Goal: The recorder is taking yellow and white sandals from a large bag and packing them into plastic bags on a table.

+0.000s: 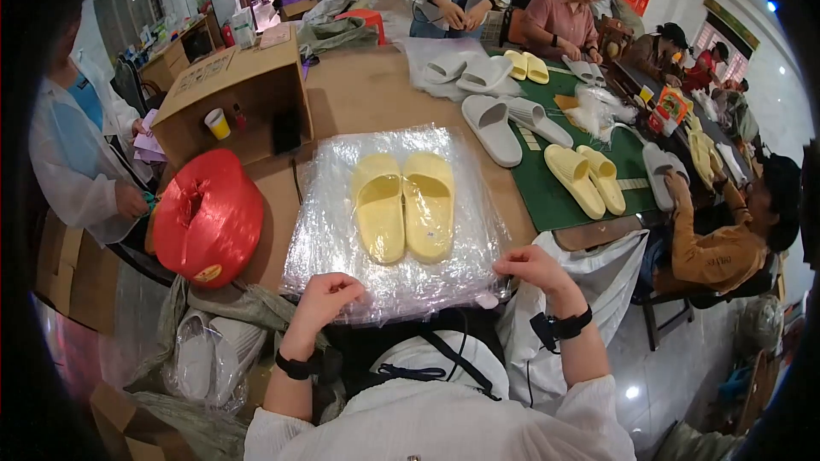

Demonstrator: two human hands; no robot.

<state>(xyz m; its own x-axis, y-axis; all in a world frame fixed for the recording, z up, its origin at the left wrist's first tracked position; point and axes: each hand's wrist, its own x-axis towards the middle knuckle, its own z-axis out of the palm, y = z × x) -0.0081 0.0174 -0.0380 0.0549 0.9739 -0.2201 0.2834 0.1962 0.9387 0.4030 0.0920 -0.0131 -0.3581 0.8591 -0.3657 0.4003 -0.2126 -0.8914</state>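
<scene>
A pair of pale yellow slide slippers (pixel 430 209) lies side by side, toes away from me, on a stack of clear plastic bags (pixel 325 239). A film with shiny wrinkles seems to cover the slippers. At the near left of the stack, my left hand (pixel 329 299) has its fingers closed in a pinch on a bag's edge. My right hand (pixel 536 270) pinches the plastic at the near right corner. Both hands are apart from the slippers.
A red roll of ribbon (pixel 209 218) and an open cardboard box (pixel 231 90) holding a cup stand left. Grey slippers (pixel 493 130) and more yellow ones (pixel 585 179) lie right on a green mat (pixel 547 201). Bagged slippers (pixel 218 358) sit below left. Co-workers surround the tables.
</scene>
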